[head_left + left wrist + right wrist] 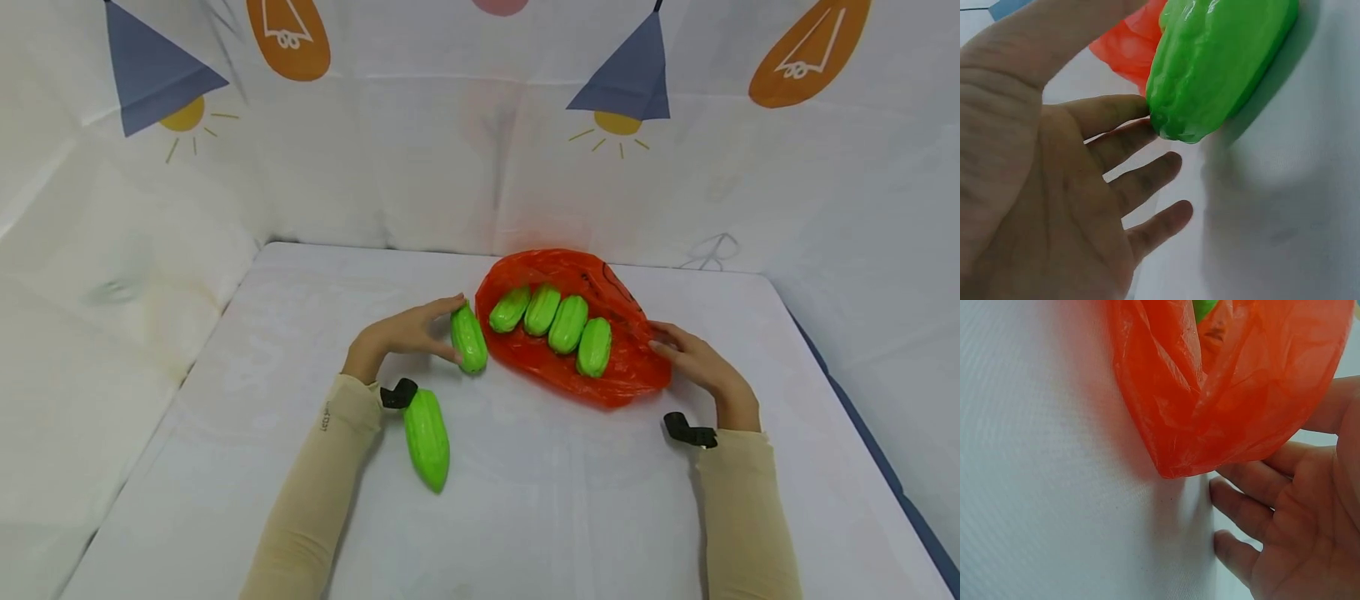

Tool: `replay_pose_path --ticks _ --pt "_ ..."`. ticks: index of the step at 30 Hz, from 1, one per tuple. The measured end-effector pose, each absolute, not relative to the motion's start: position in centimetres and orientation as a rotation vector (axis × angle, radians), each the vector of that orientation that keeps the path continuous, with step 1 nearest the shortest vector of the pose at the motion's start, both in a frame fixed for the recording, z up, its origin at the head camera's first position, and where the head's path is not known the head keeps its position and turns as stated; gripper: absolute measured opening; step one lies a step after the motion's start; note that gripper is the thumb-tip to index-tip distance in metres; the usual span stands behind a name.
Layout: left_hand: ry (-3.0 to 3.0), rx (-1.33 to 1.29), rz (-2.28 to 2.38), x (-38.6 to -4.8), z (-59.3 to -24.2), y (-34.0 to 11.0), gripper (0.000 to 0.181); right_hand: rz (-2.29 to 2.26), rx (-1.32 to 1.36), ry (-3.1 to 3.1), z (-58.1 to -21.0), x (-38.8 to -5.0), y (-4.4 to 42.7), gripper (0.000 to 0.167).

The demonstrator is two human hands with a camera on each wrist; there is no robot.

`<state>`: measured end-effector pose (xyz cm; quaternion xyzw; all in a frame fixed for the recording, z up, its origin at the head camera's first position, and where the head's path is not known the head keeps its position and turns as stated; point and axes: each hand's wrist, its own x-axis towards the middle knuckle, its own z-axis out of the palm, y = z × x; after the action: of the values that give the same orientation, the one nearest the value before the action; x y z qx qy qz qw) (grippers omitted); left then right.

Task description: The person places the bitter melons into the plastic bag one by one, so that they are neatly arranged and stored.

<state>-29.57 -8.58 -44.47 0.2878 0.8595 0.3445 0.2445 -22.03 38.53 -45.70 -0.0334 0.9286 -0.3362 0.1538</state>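
Note:
My left hand pinches a green ribbed gourd, its thumb at the near end and its fingers at the far end. In the left wrist view, the fingertips touch the blunt end of that gourd, and the lower fingers stand apart from it. Just to the right lies a red plastic bag, mouth spread wide, with several similar gourds side by side in it. My right hand holds the bag's right edge between thumb and fingers. In the right wrist view, the bag partly covers the fingers.
Another green gourd lies on the white table, beside the black camera on my left wrist. A second black camera sits on my right wrist. Behind the table hangs a white printed cloth.

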Motion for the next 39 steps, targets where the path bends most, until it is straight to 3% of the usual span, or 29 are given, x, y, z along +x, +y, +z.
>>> replay_pose_path --ticks 7,19,31,39 --pt "2.406 0.845 0.855 -30.1 -44.2 -7.7 0.104 -0.961 -0.09 2.662 -45.6 -22.1 38.7 0.061" --pt "2.396 0.853 0.677 -30.3 -43.5 -5.6 0.116 -0.969 -0.076 2.658 -46.0 -21.9 38.9 0.064" --pt "2.426 0.873 0.986 -29.4 -40.6 -7.5 0.112 -0.981 -0.113 2.669 -45.7 -22.0 38.7 0.061" --pt "2.464 0.851 1.054 -29.1 -40.7 -8.5 0.111 -0.982 -0.114 2.668 -45.9 -22.1 38.7 0.062"
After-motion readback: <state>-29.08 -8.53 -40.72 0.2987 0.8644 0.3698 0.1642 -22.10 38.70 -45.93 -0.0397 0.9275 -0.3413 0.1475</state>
